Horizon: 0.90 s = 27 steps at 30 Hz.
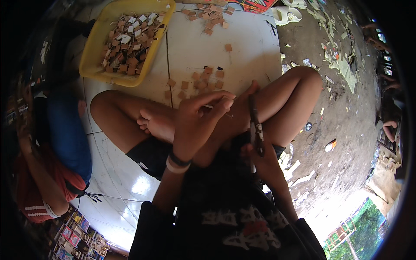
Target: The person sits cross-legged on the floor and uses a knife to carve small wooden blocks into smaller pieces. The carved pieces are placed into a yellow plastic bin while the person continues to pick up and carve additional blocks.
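My left hand (201,115) is raised over my crossed legs, thumb and fingertips pinched together. What it holds is too small to make out; a thin, wire-like bit shows just below the fingertips. To its right, my right hand (262,158) is closed around a long, dark, worn hand tool (255,123), whose exact kind I cannot tell. The tool points away from me, above my lap. Beyond my left hand, several small brown square pieces (203,80) lie loose on the white tiles.
A yellow plastic basin (158,43) of brown and white squares stands at the far left. More squares (210,17) are piled at the back. Another person (47,173) sits at my left. Scraps litter the dirt ground (320,104) beyond the right tile edge.
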Each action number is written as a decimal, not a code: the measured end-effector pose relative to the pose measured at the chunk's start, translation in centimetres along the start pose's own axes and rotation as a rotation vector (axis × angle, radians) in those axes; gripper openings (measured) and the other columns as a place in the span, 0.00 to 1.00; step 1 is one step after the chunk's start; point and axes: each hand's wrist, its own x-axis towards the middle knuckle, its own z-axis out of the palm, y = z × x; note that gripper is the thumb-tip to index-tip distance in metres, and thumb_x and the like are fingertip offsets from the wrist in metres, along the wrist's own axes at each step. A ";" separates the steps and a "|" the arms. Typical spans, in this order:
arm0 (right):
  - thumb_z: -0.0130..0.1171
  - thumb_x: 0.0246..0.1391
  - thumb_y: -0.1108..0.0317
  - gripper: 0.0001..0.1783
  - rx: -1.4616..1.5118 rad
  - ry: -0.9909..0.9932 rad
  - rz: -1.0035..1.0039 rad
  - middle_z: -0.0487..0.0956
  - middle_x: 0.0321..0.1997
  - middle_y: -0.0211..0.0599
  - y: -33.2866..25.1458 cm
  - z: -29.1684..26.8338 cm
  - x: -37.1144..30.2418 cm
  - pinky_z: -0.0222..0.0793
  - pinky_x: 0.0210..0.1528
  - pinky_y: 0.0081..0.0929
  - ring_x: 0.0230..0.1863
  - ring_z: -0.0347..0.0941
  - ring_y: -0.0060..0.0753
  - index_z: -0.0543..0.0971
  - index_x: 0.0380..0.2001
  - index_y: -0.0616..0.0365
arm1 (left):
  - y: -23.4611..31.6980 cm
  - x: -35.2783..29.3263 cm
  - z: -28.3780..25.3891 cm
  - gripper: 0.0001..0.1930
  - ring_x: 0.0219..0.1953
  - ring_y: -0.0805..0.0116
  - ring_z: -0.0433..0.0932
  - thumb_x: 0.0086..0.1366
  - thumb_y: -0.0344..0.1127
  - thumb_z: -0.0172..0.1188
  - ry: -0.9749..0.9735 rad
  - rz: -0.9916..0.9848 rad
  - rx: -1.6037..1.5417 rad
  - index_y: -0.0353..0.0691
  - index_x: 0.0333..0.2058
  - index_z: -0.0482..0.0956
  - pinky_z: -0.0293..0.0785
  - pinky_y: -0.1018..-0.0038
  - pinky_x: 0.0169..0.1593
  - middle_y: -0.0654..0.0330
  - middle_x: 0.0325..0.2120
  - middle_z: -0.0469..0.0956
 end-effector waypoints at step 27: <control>0.56 0.70 0.76 0.27 0.043 0.042 -0.368 0.80 0.51 0.44 -1.2 0.3 0.8 0.75 0.55 0.34 0.52 0.81 0.37 0.65 0.69 0.60 | 0.6 5.5 2.3 0.15 0.53 0.62 0.83 0.69 0.27 0.67 0.171 -0.148 -0.578 0.33 0.53 0.78 0.83 0.65 0.56 0.56 0.48 0.81</control>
